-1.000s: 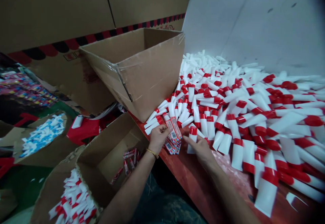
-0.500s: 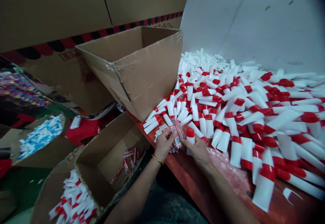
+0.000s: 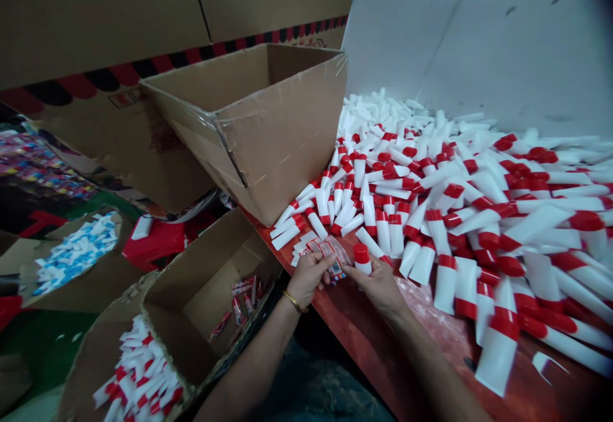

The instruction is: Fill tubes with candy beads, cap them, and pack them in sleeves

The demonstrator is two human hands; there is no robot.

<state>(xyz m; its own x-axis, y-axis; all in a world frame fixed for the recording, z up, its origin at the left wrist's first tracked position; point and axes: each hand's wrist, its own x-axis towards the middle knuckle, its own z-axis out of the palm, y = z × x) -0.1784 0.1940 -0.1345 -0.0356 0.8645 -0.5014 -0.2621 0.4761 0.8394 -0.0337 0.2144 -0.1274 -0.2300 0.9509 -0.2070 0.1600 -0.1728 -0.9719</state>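
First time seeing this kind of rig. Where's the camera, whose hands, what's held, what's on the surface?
There's no machine: these are one person's bare hands, seen by a single head-worn camera looking forward and down.

The left hand, below which a gold-coloured bracelet circles the wrist, pinches a thin, flat, red-printed packet. The right hand holds a white tube with a red cap, its fingertips at the packet's edge.

On the red work surface lies a big heap of white tubes, many red-capped. A tall, open, brown cardboard box stands beyond the hands; a lower cardboard box contains small red packets.
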